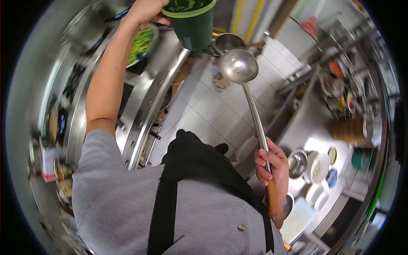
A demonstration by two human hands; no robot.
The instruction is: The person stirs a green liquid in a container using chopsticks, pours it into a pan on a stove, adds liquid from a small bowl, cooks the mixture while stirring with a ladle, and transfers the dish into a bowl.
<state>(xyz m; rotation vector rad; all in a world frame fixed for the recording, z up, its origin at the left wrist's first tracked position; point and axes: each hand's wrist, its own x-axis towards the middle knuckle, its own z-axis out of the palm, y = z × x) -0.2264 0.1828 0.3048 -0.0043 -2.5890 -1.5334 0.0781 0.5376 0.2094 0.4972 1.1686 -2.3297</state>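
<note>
R hand (274, 159) curls round 1 ladle (254, 112), shiny steel w/ brown wooden handle end, its bowl fwd of that grip; L hand (148, 10) pinches lt-green rim of 1 dk-green bucket (193, 32); 1 heap cut greens (142, 44) nr L wrist

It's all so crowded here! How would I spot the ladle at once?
Start with the pale tiled floor in mid-picture, then move right to the person's right hand. The ladle runs up from that hand, its bowl to the lower right of the green bucket. A long metal shaft with a brown grip sets it apart from that bucket.
</note>
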